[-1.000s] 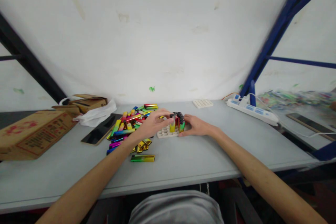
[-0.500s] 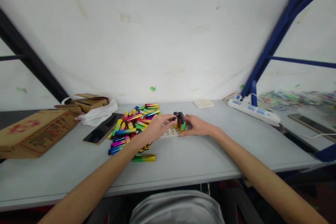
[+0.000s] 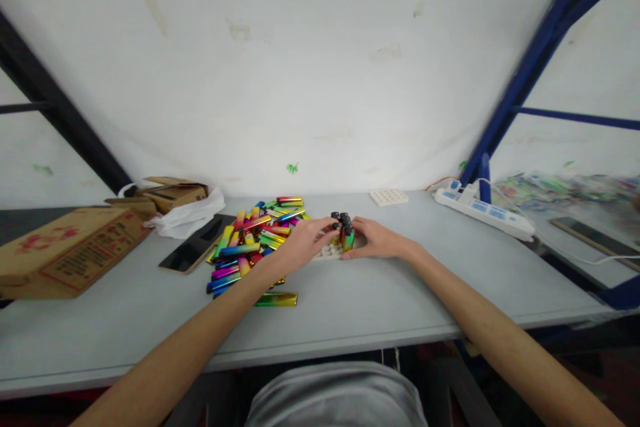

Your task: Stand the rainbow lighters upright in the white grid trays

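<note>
Several lighters (image 3: 347, 230) with black tops and shiny rainbow bodies stand upright in a white tray with round holes (image 3: 330, 251). My left hand (image 3: 306, 240) reaches over the left of the tray, its thumb and fingers pinched at a black-topped lighter (image 3: 336, 225) beside the standing ones. Around the tray's right end curves my right hand (image 3: 374, 239), thumb at the front edge and fingers against the lighters; part of its grip is hidden. To the left lies a loose pile of shiny coloured lighters (image 3: 245, 247), partly covered by my left forearm.
A phone (image 3: 193, 247), a white plastic bag (image 3: 193, 217) and cardboard boxes (image 3: 75, 247) are on the left. Another holed white tray (image 3: 389, 197) lies near the wall. A power strip (image 3: 483, 213) with a cable is at right. One lighter (image 3: 277, 299) lies nearer the front edge.
My left hand has shifted slightly to the right, closer to the standing lighters. My right hand stays about where it was.
</note>
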Available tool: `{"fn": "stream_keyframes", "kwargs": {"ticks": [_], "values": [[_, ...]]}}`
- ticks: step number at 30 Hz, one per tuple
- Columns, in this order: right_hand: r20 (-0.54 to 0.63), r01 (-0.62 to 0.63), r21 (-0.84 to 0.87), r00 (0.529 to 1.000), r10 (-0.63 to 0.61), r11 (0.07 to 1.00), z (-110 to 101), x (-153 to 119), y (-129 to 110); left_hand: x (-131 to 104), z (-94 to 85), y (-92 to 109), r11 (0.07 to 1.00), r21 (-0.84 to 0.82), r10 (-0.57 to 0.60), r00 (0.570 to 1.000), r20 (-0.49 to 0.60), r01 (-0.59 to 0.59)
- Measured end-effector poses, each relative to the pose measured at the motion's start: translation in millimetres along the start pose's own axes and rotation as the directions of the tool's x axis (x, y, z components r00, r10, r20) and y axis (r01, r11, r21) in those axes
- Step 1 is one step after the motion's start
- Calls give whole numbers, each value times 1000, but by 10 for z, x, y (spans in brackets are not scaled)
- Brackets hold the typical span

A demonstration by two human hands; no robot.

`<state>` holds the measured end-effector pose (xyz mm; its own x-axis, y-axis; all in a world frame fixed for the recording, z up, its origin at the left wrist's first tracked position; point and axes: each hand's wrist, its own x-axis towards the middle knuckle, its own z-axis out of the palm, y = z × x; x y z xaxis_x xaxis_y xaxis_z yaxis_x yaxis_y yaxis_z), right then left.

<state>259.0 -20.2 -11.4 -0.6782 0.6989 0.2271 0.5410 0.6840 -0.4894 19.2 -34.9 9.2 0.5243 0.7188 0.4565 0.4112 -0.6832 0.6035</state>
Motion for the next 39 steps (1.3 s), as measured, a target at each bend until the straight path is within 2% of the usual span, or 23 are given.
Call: {"fn": "stream_keyframes", "kwargs": {"ticks": [8, 11, 13, 15, 17, 20, 21, 23, 26, 31, 33, 35, 37, 39], "values": [[7, 2, -21, 1000, -2, 1000, 9, -4, 40, -20, 96, -55, 996, 71, 48, 999, 23, -49], [-4, -25, -22, 1000, 25, 999, 7, -7, 30, 0, 61, -93, 998, 53, 19, 998, -56, -16], [-6, -47, -16, 999, 46, 999, 4, -8, 21, 74, -57, -161, 999, 49, 1, 987, -161, 7], [-1, -44, -16, 999, 44, 999, 3, -8, 21, 200, -256, -296, 995, 86, -19, 968, -251, 42], [0, -29, -17, 1000, 29, 999, 6, -4, 30, 356, -494, -502, 971, 218, -36, 962, -270, 97], [-4, -21, -31, 1000, 20, 999, 14, 4, 47, 574, -795, -864, 867, 424, -213, 964, -158, 261], [-1, -19, -37, 1000, 18, 999, 16, 7, 51, 628, -857, -972, 852, 440, -251, 959, -131, 283], [6, -15, -44, 1000, 15, 999, 19, 11, 54, 696, -919, -1140, 835, 454, -304, 948, -89, 311], [14, -24, -35, 1000, 24, 999, 19, 15, 46, 717, -906, -1265, 833, 449, -344, 938, -38, 323], [-2, -43, -41, 999, 43, 998, 11, 11, 20, 684, -868, -1272, 839, 448, -329, 944, -37, 310], [-11, -31, -40, 999, 31, 999, 8, 11, 11, 667, -876, -1215, 854, 425, -295, 952, -77, 299], [-9, -22, -39, 1000, 21, 999, 7, 13, 4, 634, -888, -1106, 900, 310, -270, 950, -156, 307], [-9, -28, -36, 1000, 28, 999, 8, 17, -1, 578, -901, -945, 946, 101, -279, 934, -224, 307], [-9, -36, -31, 999, 36, 999, 8, 20, -4, 503, -914, -748, 954, -112, -298, 930, -218, 279]]}}
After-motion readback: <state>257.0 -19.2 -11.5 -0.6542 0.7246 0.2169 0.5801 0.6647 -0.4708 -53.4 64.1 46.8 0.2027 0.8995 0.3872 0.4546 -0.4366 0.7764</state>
